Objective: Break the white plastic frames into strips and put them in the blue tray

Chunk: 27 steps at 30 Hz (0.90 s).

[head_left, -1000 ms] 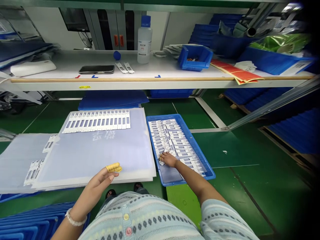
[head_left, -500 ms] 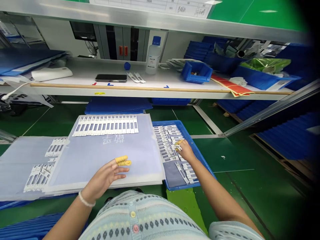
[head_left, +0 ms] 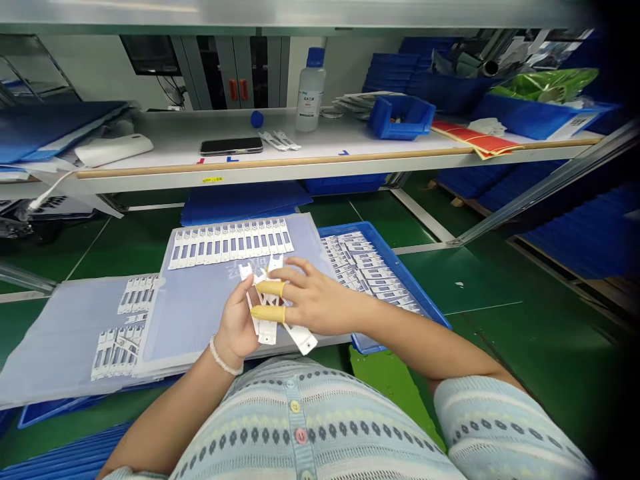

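Currently, the left hand (head_left: 234, 325) clasps a bunch of white strips (head_left: 265, 331) above a translucent plastic sheet (head_left: 200, 320); the right hand (head_left: 315, 300), wearing yellow finger cots (head_left: 269, 288), apparently pinches them too, beside a blue tray (head_left: 385, 263).

A pale blue knit cardigan (head_left: 310, 433) with coloured buttons (head_left: 296, 406), a beaded bracelet (head_left: 223, 357), 2 yellow, seemingly rubber finger cots (head_left: 269, 288).

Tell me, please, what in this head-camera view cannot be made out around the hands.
All in the head view:
Middle of the white strips: hidden by the left hand and right hand.
Part of the blue tray: hidden by the right forearm.
Label on the plastic bottle: too small to read.
Contents of the blue bin: too small.
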Tool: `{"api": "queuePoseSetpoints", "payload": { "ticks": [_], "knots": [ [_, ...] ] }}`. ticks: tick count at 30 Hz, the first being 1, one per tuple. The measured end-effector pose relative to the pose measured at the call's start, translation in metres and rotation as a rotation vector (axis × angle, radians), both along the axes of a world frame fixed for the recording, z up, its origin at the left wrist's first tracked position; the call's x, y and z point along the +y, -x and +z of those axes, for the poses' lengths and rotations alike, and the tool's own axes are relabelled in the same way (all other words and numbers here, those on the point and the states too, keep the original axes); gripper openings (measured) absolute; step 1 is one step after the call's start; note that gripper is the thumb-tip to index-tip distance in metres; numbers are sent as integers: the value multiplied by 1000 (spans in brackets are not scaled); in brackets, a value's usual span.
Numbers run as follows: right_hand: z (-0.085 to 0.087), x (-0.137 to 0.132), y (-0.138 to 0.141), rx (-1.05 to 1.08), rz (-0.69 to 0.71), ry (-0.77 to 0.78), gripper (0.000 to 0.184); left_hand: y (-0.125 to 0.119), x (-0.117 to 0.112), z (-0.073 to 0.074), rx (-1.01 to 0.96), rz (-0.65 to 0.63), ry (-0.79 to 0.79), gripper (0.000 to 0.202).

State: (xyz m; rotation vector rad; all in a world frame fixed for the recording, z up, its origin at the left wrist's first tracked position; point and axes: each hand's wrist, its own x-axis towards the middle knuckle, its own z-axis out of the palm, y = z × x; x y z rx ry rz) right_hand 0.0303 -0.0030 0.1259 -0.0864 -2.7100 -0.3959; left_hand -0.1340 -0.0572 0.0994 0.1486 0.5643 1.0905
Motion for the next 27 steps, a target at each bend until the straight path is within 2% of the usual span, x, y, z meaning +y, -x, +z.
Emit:
{"api": "queuePoseSetpoints", "payload": {
  "ticks": [3,6,8,10,12,13,15,18,21,24,27],
  "knots": [
    [10,-6,-15,2,-121,166,50,9,-5,7,25,61,-4,43],
    [10,-20,-23,165,-159,436,44,16,-10,14,41,155,14,48],
    [1,-31,-21,258,-161,701,44,19,-12,19,53,241,8,48],
    [-13,-37,-14,269,-161,967,53,21,-12,21,66,312,-12,49],
    [-26,-39,-6,275,-187,1109,56,21,-11,20,60,329,-5,48],
    [-30,-37,-2,295,-213,1117,53,20,-10,19,56,325,8,46],
    [-35,-32,5,345,-287,996,44,17,-8,14,67,317,42,45],
    [-33,-28,10,397,-365,589,43,13,-6,10,109,328,90,44],
    [-32,-31,17,361,-280,300,53,11,-7,9,115,358,118,41],
    [-36,-35,26,274,-202,196,43,10,-7,10,111,392,104,35],
    [-39,-35,30,274,-194,269,35,12,-6,8,99,402,66,33]
  ]
}}
